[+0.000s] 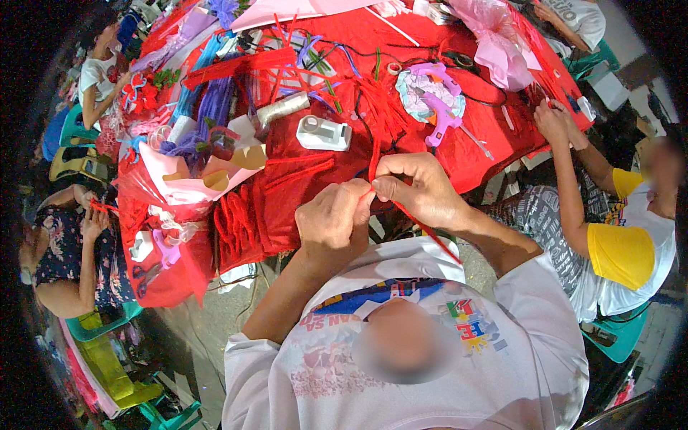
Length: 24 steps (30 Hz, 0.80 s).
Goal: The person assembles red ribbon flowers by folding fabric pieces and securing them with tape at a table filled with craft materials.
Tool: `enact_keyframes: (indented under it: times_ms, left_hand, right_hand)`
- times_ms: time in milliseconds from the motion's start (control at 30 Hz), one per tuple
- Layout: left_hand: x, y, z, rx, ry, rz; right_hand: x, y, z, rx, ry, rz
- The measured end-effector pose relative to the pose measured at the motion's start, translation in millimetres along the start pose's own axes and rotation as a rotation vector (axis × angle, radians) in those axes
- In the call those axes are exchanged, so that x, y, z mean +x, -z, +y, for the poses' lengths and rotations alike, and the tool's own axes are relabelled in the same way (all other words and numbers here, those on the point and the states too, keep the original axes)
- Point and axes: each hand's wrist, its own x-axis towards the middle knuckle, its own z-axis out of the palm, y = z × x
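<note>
My left hand (333, 215) and my right hand (422, 185) meet just past the table's near edge, above my lap. Between their fingertips they pinch a red chenille stem (430, 234). One length of it slants down to the right below my right hand, and another red length (374, 153) rises above my fingers. My curled fingers hide the spot where the pieces meet. Loose red chenille stems (298, 166) lie on the red-covered table (371, 29) left of my hands. Farther off sit a white tape dispenser (324, 134) and a purple glue gun (443, 121).
A spool (284, 107) lies near purple chenille bundles (215, 105). Left of these stands a pink-wrapped bouquet (199, 185); scissors (145, 277) lie at the near left corner. Black cords (371, 52) cross the table. One person (618, 231) sits close on the right, another (80, 252) on the left.
</note>
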Motion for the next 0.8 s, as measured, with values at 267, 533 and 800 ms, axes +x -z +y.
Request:
enact_keyframes:
  times_ms: [267, 533, 800]
  left_hand:
    - [-4.4, -17.3, -11.9, -0.256, 0.175, 0.105]
    - [-1.4, -3.9, -9.2, -1.058, 0.957, 0.025]
    - [-0.6, -3.2, 1.0, -0.993, 0.838, -0.060]
  right_hand:
    - [8.8, 4.8, 7.4, 0.455, -0.434, -0.144]
    - [7.8, 4.3, 11.2, -0.560, 0.572, 0.370]
    - [11.0, 8.8, 14.9, -0.646, 0.658, 0.205]
